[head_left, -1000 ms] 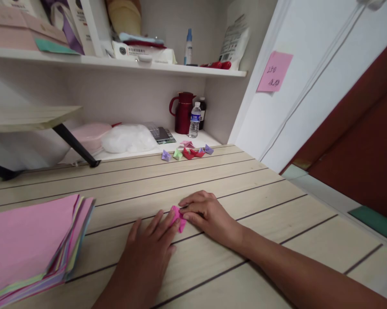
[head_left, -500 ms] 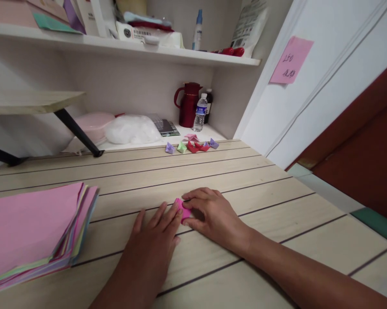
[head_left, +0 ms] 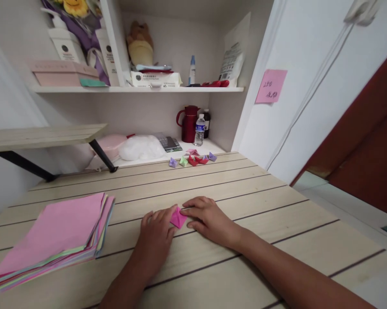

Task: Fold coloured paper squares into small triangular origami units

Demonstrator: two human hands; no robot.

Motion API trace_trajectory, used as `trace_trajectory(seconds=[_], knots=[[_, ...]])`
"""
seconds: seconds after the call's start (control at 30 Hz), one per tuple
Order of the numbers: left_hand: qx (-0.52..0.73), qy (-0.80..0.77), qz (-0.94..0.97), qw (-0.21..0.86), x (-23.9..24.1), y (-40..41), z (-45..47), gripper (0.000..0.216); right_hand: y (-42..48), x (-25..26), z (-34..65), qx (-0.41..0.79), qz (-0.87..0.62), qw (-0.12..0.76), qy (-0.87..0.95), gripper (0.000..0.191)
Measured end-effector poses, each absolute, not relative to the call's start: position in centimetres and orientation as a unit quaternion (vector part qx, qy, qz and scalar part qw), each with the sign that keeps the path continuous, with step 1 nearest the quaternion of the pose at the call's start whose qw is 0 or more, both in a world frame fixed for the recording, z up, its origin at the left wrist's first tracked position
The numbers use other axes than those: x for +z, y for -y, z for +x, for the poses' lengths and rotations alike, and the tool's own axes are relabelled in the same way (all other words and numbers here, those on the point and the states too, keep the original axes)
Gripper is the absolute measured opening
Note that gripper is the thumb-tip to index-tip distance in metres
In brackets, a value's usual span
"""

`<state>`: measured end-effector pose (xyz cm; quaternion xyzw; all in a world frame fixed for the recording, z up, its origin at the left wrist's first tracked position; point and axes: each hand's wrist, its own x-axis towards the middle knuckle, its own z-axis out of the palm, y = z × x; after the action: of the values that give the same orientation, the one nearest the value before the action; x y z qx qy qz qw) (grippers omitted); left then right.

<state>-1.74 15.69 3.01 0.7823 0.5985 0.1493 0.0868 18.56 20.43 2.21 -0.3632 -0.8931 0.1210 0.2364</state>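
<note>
A small square of folded bright pink paper lies on the wooden tabletop, a crease running down from its top corner. My left hand is closed at the paper's left side, fingers along the upper left edge and thumb by the lower left edge. From the other side, my right hand touches the right corner with a forefinger; its thumb stands apart from the paper and the fingers are spread.
A stack of coloured paper sheets lies at the left. Along the back edge stands a row of small folded paper boats. Behind are a red jug, a water bottle and a white plastic bag. A raised wooden stand is at left.
The view has tilted up, showing more shelf. My hands have drawn back from over the pink paper, so more of it shows, now as a flat square with its crease visible.
</note>
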Motion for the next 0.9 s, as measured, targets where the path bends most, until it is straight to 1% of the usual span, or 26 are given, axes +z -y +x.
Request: trace_trajectory(seconds=[0.13, 0.23, 0.33, 0.4, 0.53, 0.67, 0.77, 0.9], knots=[[0.141, -0.603, 0.781, 0.081, 3.1, -14.0, -1.0, 0.056, -19.2, 2.4, 18.5, 0.137, -0.349, 0.245, 0.894, 0.031], [0.149, -0.58, 0.799, 0.058, 2.0, -11.1, -0.8, 0.056, -16.4, 2.5, 19.1, 0.15, -0.314, 0.231, 0.909, 0.032], [0.219, -0.509, 0.833, -0.003, 0.3, -7.3, -1.1, 0.057, -12.5, 2.6, 20.3, 0.156, -0.308, 0.226, 0.911, 0.032], [0.265, -0.476, 0.838, -0.014, -0.5, -4.9, -1.4, 0.06, -10.1, 2.7, 21.1, 0.158, -0.321, 0.223, 0.907, 0.032], [0.299, -0.482, 0.823, -0.028, -1.2, -1.8, -1.5, 0.055, -6.9, 2.8, 22.1, 0.148, -0.357, 0.222, 0.895, 0.033], [0.28, -0.508, 0.807, -0.114, -1.0, -0.8, -1.0, 0.044, -5.6, 2.5, 22.6, 0.124, -0.359, 0.218, 0.899, 0.031], [0.232, -0.455, 0.84, -0.182, -0.9, -0.8, -1.1, 0.043, -5.0, 2.4, 22.8, 0.117, -0.367, 0.224, 0.896, 0.033], [0.212, -0.4, 0.867, -0.208, -1.0, -0.7, -1.8, 0.04, -4.1, 2.5, 23.5, 0.13, -0.362, 0.197, 0.902, 0.031]])
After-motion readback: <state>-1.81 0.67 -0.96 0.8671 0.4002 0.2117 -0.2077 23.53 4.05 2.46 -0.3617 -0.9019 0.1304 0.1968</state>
